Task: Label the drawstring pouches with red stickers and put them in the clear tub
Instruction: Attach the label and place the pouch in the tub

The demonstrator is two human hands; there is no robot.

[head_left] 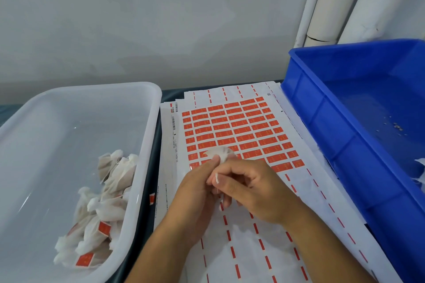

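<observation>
- While both hands meet over the sticker sheet point(241, 131), a small white drawstring pouch point(220, 153) sticks up from between them, its gathered top fanning out above the fingertips.
- The left hand point(195, 193) has its fingers curled round the lower part of the pouch, thumb tip pressed against the fabric.
- The right hand point(250, 188) comes in from the right with its fingers bent inward toward the same pouch; a small pale strip lies on the tip of one finger point(217, 178), but I cannot tell whether this hand really grips the pouch or only touches it.
- The sheet lies flat on the table between the 2 bins; rows of red stickers fill its middle, while the near part and the far edge show only thin red dashes on bare backing.
- More white sheets lie stacked under it, their edges and printed barcodes showing along the left side.
- The clear tub point(147, 122) stands to the left, just beside the sheets; a pile of labelled pouches point(103, 209) lies against its right wall, several showing red stickers.
- A loose red sticker point(152, 199) sits at the sheets' left edge, beside the tub's rim.
- A blue bin point(340, 108) stands on the right, overlapping the sheets' edge, with a few small crumbs on its floor and a bit of white fabric point(420, 170) at its near right.
- White pipes point(333, 4) run up the wall behind the blue bin.
</observation>
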